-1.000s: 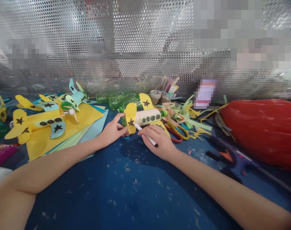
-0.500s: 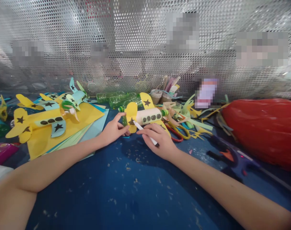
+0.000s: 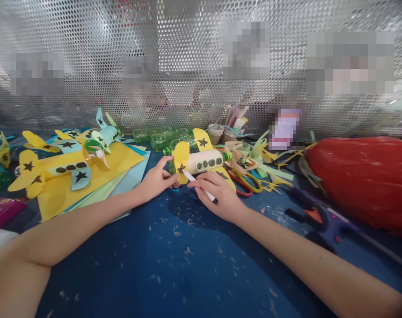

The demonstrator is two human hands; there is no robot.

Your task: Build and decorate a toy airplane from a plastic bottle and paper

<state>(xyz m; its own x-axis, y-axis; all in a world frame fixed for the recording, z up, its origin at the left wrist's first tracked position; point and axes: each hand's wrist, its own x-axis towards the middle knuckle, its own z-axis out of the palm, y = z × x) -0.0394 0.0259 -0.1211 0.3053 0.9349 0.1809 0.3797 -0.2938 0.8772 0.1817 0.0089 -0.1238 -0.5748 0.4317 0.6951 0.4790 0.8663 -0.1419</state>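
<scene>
Bottle aeroplane (image 3: 201, 161): on the blue desk (image 3: 174, 265), centre. Light, thin plastic, paper wings easily creased; best held by the body. Tail wing is pinched by left hand (image 3: 156, 180); white marker (image 3: 199, 187) is gripped by right hand (image 3: 217, 194) fingers.

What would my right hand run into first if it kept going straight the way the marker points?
The right hand holds a white marker aimed up and left. Its tip is already at the black star on the yellow tail fin of the bottle plane, so it would probably meet that fin first.
</scene>
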